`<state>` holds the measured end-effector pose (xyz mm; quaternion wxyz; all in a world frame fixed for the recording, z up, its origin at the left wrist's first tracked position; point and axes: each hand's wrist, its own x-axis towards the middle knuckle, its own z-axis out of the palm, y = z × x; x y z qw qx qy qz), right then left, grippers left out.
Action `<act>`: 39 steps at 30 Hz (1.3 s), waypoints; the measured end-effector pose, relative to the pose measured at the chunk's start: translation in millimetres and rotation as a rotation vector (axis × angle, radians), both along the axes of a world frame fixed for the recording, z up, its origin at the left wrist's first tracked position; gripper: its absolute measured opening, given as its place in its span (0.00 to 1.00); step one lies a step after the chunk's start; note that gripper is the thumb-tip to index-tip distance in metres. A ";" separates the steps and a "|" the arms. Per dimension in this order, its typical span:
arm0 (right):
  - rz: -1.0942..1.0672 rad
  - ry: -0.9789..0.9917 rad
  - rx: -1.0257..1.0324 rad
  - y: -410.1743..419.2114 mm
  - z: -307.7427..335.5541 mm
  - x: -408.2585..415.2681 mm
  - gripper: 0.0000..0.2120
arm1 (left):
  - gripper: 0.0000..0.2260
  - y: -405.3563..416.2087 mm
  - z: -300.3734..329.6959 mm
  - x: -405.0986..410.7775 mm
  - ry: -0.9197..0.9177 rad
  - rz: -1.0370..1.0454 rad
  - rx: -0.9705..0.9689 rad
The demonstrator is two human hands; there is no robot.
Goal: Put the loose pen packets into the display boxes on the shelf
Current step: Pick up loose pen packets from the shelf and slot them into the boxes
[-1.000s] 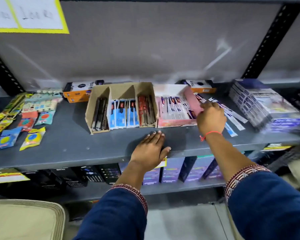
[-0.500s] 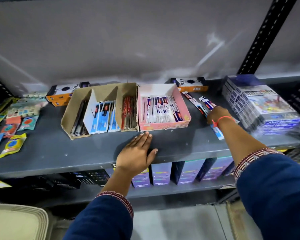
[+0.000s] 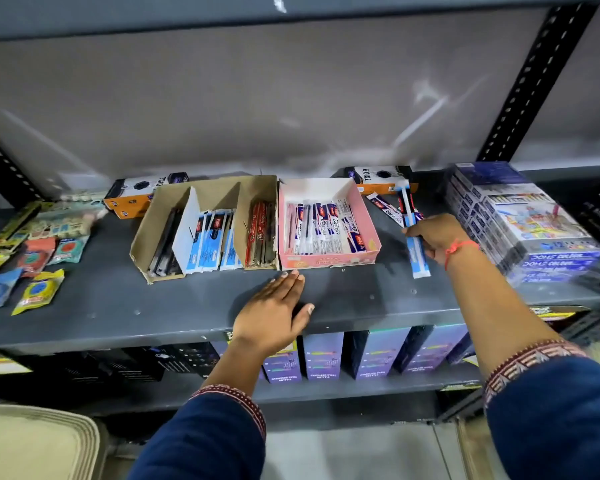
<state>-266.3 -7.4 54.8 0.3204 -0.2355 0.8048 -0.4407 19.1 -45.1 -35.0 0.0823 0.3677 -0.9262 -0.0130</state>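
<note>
A pink display box (image 3: 329, 260) of white and blue pen packets stands mid-shelf. Touching its left side is a brown cardboard display box (image 3: 146, 237) with black, blue and red pens in three compartments. Loose pen packets (image 3: 385, 205) lie right of the pink box. My right hand (image 3: 437, 237) is closed over a blue and white pen packet (image 3: 417, 258) among them. My left hand (image 3: 274, 310) lies flat, fingers together, on the grey shelf (image 3: 101, 306) in front of the boxes.
Stacked colour-pencil packs (image 3: 520, 220) fill the shelf's right end. Two orange and black boxes (image 3: 142, 192) sit at the back. Small sachets (image 3: 39, 289) are spread at the left. Purple cartons (image 3: 323, 355) line the lower shelf. A black upright (image 3: 527, 81) rises at the right.
My right hand left the pink box's side and moved right to the loose packets, closing on a blue and white one. My left hand stayed flat on the shelf.
</note>
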 end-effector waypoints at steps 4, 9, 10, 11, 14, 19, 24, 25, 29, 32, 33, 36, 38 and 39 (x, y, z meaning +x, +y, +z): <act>0.081 -0.240 -0.163 5.1 18.6 43.6 0.13 | 0.26 -1.5 0.8 3.6 0.001 -0.025 0.002; 0.231 -0.440 -0.209 1.0 30.0 107.0 0.16 | 0.26 -11.5 1.6 31.7 -0.015 -0.018 0.012; 0.250 -0.456 -0.207 -1.1 30.0 120.3 0.16 | 0.26 -14.8 1.9 41.1 -0.017 0.003 0.017; 0.268 -0.463 -0.207 -3.7 28.6 132.5 0.16 | 0.26 -18.1 1.9 50.9 -0.018 0.026 0.018; 0.310 -0.455 -0.186 -17.1 22.0 173.8 0.15 | 0.26 -30.4 4.4 84.8 -0.038 0.099 0.015; 0.307 -0.472 -0.223 -39.3 12.3 230.3 0.11 | 0.27 -50.7 12.3 128.3 -0.060 0.195 0.056; 0.212 -0.280 -0.189 -65.4 6.6 266.0 0.15 | 0.27 -58.1 11.1 148.0 -0.058 0.194 0.072; 0.220 -0.182 -0.168 -70.4 5.0 270.3 0.15 | 0.27 -58.5 10.7 147.8 -0.053 0.193 0.064; 0.278 0.217 -0.142 -85.6 2.8 290.2 0.21 | 0.27 -60.6 6.0 149.2 -0.018 0.177 0.030; 0.320 0.356 -0.141 -97.0 3.7 304.3 0.24 | 0.26 -61.7 3.1 150.5 0.037 0.151 0.027; 0.340 0.378 -0.142 -100.1 4.4 308.4 0.24 | 0.26 -61.4 2.9 150.0 0.046 0.149 0.023; 0.369 0.442 -0.119 -107.9 4.4 313.4 0.25 | 0.26 -61.1 3.4 149.4 0.069 0.139 0.038; 0.389 0.506 -0.068 -114.9 3.2 310.3 0.24 | 0.26 -62.0 3.4 150.3 0.076 0.125 0.050; 0.401 0.537 -0.031 -119.4 2.7 308.6 0.22 | 0.26 -62.2 3.7 150.8 0.081 0.119 0.056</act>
